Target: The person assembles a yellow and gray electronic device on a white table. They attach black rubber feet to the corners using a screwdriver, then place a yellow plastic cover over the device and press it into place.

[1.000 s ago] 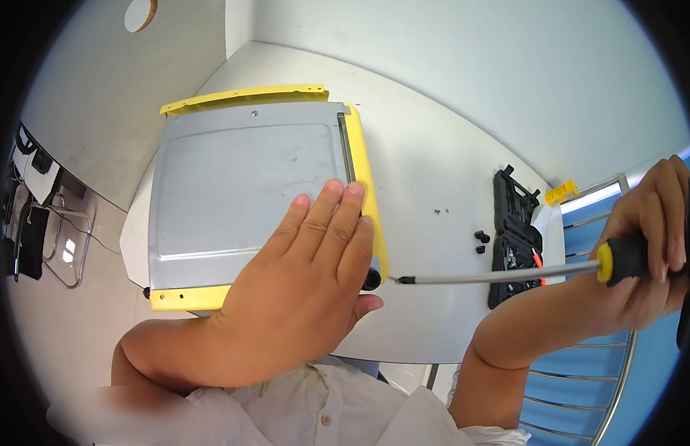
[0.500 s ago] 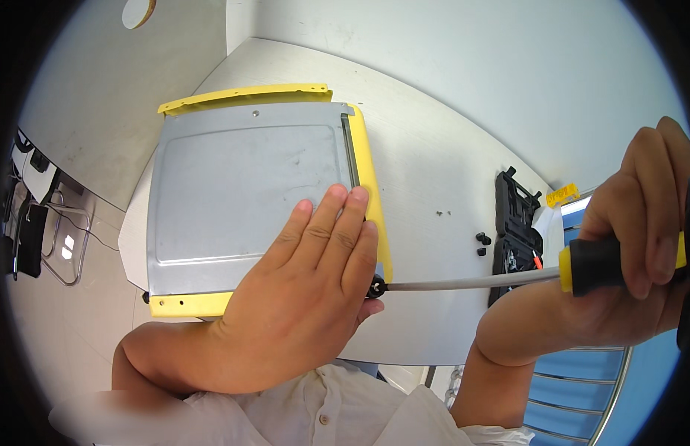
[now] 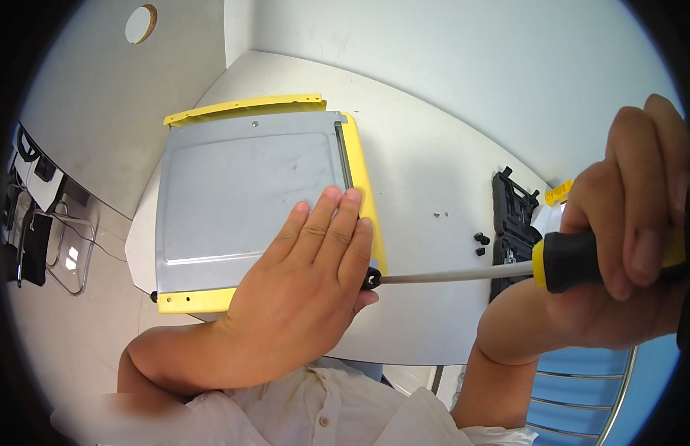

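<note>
A boxy grey metal case (image 3: 226, 201) with yellow edge panels lies on the white table. My left hand (image 3: 297, 290) rests flat across its near right corner, fingers stretched out and touching the grey face. Wrapped in my right hand (image 3: 627, 201) is the black and yellow handle of a screwdriver (image 3: 464, 274). Its long shaft runs left to a black round foot (image 3: 371, 279) at the case's near right corner, and the tip meets that foot. Another black foot (image 3: 154, 296) shows at the near left corner. The yellow strip (image 3: 248, 108) along the far edge stands partly off.
Right of the case, small screws (image 3: 440, 215) and several black rubber feet (image 3: 480, 239) lie on the table (image 3: 427, 320). An opened black tool case (image 3: 512, 215) sits at the right edge. A blue chair with metal bars (image 3: 575, 379) stands at lower right.
The view has shifted slightly, so the case appears a little lower. My right hand and the screwdriver handle appear slightly further left and turned; the tip stays at the black foot.
</note>
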Available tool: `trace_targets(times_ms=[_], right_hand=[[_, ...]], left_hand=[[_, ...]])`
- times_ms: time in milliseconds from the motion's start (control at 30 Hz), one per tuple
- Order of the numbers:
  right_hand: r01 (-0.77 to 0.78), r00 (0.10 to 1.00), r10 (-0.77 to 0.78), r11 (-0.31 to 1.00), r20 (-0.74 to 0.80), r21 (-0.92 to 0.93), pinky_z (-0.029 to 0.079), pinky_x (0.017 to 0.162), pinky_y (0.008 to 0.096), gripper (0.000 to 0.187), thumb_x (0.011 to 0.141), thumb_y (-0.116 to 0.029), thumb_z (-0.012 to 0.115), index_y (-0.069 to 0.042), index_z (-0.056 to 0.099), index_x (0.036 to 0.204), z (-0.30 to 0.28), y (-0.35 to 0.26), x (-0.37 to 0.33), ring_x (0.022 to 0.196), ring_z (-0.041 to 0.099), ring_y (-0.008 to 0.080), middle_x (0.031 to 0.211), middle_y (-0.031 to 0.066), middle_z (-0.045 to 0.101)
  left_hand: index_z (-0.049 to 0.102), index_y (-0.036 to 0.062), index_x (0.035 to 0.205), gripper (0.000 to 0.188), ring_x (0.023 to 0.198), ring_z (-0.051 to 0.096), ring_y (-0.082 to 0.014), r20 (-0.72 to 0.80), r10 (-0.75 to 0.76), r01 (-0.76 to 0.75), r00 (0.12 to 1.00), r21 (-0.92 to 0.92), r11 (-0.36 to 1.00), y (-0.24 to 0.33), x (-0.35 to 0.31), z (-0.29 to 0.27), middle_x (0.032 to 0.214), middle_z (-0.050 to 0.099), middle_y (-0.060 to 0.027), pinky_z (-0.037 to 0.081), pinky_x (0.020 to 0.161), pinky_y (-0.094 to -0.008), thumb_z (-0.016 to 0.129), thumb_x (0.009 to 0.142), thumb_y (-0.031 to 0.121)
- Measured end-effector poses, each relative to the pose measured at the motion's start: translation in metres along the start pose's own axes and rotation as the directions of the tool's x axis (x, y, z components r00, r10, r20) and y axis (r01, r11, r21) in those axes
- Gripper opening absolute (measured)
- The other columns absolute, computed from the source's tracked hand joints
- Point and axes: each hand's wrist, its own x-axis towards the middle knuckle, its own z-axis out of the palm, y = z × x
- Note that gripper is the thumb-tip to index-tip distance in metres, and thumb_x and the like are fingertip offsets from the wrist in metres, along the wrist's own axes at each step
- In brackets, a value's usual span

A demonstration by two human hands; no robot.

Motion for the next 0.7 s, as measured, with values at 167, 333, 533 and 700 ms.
trace_targets(times_ms=[167, 333, 533, 700], right_hand=[[0.008, 1.000, -0.008, 1.000, 0.017, -0.005, 0.047, 0.058, 0.0270, 0.045, 0.087, -0.027, 0.052, -0.002, 0.038, 0.122, 0.002, -0.001, 0.005, 0.078, 0.049, 0.0195, 0.098, 0.0109, 0.045], [0.001, 0.999, 0.000, 1.000, 0.041, -0.019, 0.046, 0.059, 0.0273, 0.047, 0.089, -0.030, 0.050, -0.003, 0.038, 0.126, 0.006, 0.003, 0.010, 0.078, 0.048, 0.0195, 0.099, 0.0109, 0.046], [-0.009, 0.998, 0.013, 0.998, 0.068, -0.059, 0.045, 0.059, 0.0277, 0.050, 0.091, -0.033, 0.047, -0.003, 0.037, 0.130, 0.012, 0.007, 0.019, 0.079, 0.048, 0.0196, 0.101, 0.0109, 0.046], [-0.026, 0.993, 0.036, 0.995, 0.109, -0.092, 0.045, 0.060, 0.0281, 0.053, 0.093, -0.035, 0.045, -0.003, 0.037, 0.134, 0.015, 0.017, 0.030, 0.079, 0.047, 0.0197, 0.102, 0.0109, 0.046]], left_hand=[[0.047, -0.0063, 0.127, 0.065, 0.132, 0.039, -0.0391, -0.012, 0.015, -0.015, 1.000, 0.019, 1.000, 0.000, 0.001, 0.000, 0.140, 0.041, -0.0249, 0.032, 0.109, -0.0464, 0.070, 0.078, 0.029], [0.047, -0.0058, 0.126, 0.063, 0.132, 0.040, -0.0388, -0.023, 0.015, -0.014, 1.000, 0.023, 1.000, 0.000, -0.002, 0.000, 0.140, 0.042, -0.0247, 0.033, 0.108, -0.0460, 0.070, 0.078, 0.029], [0.047, -0.0051, 0.126, 0.062, 0.132, 0.040, -0.0376, -0.030, 0.019, -0.019, 0.999, 0.027, 0.999, 0.000, -0.001, 0.000, 0.140, 0.041, -0.0237, 0.032, 0.109, -0.0450, 0.069, 0.079, 0.029], [0.048, -0.0051, 0.125, 0.059, 0.131, 0.041, -0.0370, -0.051, 0.009, -0.007, 0.999, 0.037, 0.999, -0.001, -0.004, 0.000, 0.139, 0.042, -0.0236, 0.033, 0.108, -0.0446, 0.067, 0.082, 0.030]])
